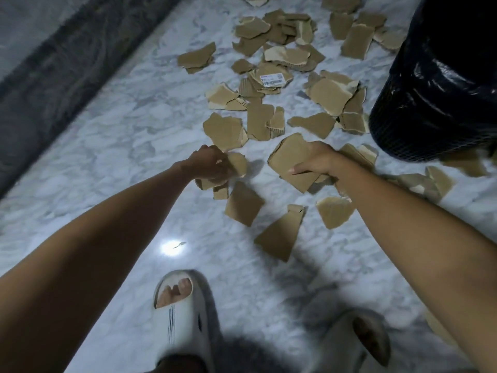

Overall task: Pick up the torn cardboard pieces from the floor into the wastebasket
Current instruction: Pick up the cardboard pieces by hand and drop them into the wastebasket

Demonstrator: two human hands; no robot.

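Note:
Several torn brown cardboard pieces (274, 63) lie scattered over the white marble floor (121, 135), from mid-frame to the far edge. A black mesh wastebasket (435, 84) lined with a black plastic bag stands at the upper right. My left hand (209, 165) is closed around a few small cardboard pieces (238, 164) just above the floor. My right hand (320, 160) grips a stack of larger cardboard pieces (290, 162), lifted slightly off the floor, left of and below the wastebasket. More loose pieces (244, 203) lie right under both hands.
A dark stone strip (67, 71) runs along the floor's left side. My two feet in pale slide sandals (180, 319) stand at the bottom of the view. A ceiling light glares off the floor (170, 247) between my arms.

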